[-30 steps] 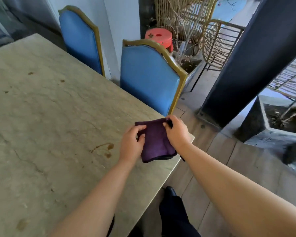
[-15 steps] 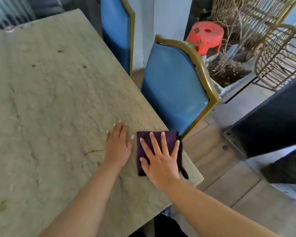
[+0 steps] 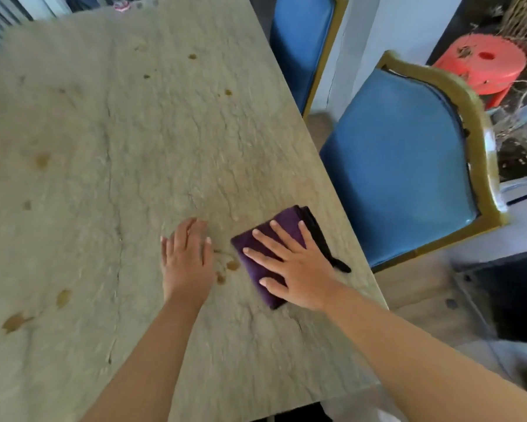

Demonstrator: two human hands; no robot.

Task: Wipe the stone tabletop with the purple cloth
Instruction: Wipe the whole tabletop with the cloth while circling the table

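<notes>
Near the right edge of the stone tabletop (image 3: 152,141), purple cloth (image 3: 257,258) lies folded flat, a dark strap or tag sticking out from its right side toward the table edge. Right hand (image 3: 298,269) is flat on top of the cloth, fingers straight and spread wide, palm down, pressing it to the stone; fingertips point up-left away from the edge. Left hand (image 3: 186,260) sits just beside the cloth on its left, also palm down on bare stone, fingers straight and close together, holding nothing, not touching the cloth. Between left hand and cloth, small brown stains (image 3: 230,266) on the stone, touching or nearly touching the cloth's left edge, hard to tell which. More brown spots scattered over the tabletop left of and beyond the cloth, some near the far end. Surface is beige with crack-like veining, slightly motion-blurred. Beyond the table edge to the right of the cloth, a blue chair (image 3: 408,166) with gold frame pushed near the table; a second blue chair (image 3: 301,41) further along the same side. Red plastic stool (image 3: 484,62) behind the nearer chair. Both forearms bare.
</notes>
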